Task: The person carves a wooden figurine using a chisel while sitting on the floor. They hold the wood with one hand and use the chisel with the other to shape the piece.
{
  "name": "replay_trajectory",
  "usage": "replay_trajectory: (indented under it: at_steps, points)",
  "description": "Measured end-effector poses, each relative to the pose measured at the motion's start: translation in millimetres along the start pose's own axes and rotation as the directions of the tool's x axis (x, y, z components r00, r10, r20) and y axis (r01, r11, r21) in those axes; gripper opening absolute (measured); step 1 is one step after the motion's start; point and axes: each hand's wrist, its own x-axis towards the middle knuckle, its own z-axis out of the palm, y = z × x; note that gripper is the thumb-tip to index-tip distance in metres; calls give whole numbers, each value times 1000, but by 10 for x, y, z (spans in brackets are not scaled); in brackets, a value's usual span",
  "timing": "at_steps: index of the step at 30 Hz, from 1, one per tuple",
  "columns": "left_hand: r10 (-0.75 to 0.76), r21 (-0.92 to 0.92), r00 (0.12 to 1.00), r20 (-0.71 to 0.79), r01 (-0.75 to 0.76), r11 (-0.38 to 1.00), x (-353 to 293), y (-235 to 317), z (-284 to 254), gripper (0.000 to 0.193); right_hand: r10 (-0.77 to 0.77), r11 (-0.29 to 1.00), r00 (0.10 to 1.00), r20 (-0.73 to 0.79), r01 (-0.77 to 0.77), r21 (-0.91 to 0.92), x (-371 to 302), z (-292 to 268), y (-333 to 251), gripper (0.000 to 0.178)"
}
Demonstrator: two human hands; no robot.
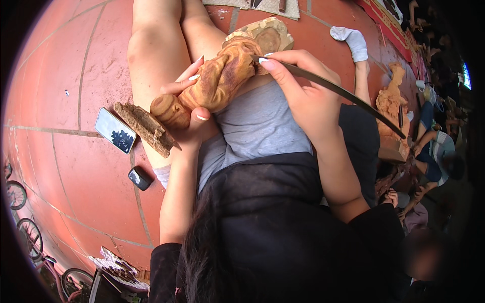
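Note:
A carved wooden figure (217, 81) lies tilted across my lap, its rounded head toward the lower left and its rough, chipped base (275, 36) toward the upper right. A rough, bark-like slab of wood (144, 129) sits at the head end. My left hand (192, 132) is closed around the head and upper body, thumb on the near side and fingers on the far side. Pinched in my right hand (317, 98) is a long, thin, dark file (353, 98). Its tip meets the figure near the base; the other end reaches out to the right.
On the red tiles at left lie a phone (115, 130) and a small black case (140, 178). Another carved wooden piece (390, 103) stands at right, near a foot in a grey sock (352, 43). Bundled tools (118, 270) and bicycles (30, 237) are lower left; people sit far right.

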Motion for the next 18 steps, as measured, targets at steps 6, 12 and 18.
replay_trajectory:
  at_steps: [6,12,18]
  points:
    - [5,113,1000,-18,-3,994,-4,115,73,78,-357,886,934,22,346,-309,-68,86,50,13]
    - [-20,75,998,-54,24,997,-20,168,68,79,-449,851,893,27,436,-293,-142,62,-16,15]
    - [-15,8,996,-82,16,1000,-69,154,89,75,-475,819,876,78,473,-324,-309,79,-123,15]
